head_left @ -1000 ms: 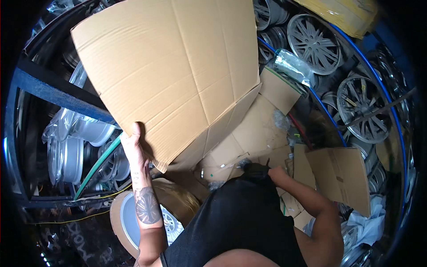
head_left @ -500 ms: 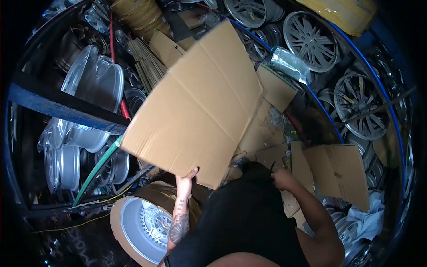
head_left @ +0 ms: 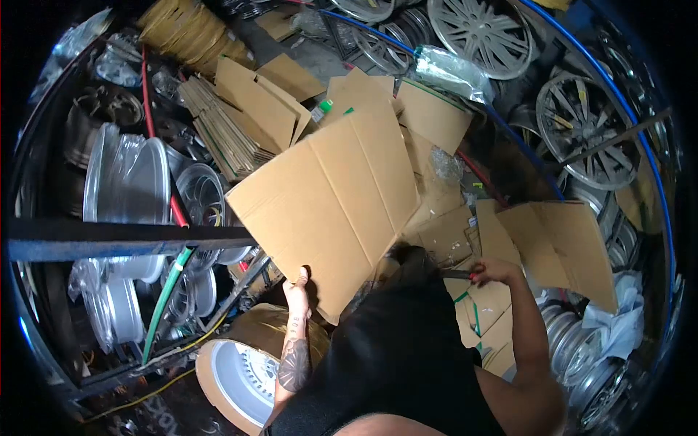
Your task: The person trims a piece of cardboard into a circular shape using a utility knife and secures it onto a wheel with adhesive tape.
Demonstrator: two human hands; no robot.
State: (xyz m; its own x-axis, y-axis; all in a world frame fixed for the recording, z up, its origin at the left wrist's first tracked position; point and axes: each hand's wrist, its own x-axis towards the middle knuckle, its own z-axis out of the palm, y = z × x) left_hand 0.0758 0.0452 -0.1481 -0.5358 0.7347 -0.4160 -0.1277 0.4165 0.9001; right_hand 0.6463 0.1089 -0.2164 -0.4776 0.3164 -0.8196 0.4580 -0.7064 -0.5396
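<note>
My left hand (head_left: 297, 292) grips the lower edge of a large creased cardboard sheet (head_left: 331, 203), with the thumb on its upper face and the fingers hidden beneath. To the right of my body, my right hand (head_left: 494, 272) is closed on a dark, thin tool (head_left: 458, 275) with a bit of red at the hand; its exact kind is unclear. Below my left hand, a silver wheel (head_left: 251, 378) sits inside a cardboard and brown wrapping.
Flat cardboard pieces (head_left: 436, 225) lie on the floor ahead, beside a folded stack (head_left: 218, 134). Wheels (head_left: 589, 134) line both sides. A dark metal bar (head_left: 123, 243) crosses the left; an open cardboard piece (head_left: 560, 243) stands at the right.
The cardboard sheet has come lower and tilted away from its raised position, with my left hand moved right along with it. My right hand has shifted right and the dark tool now shows more.
</note>
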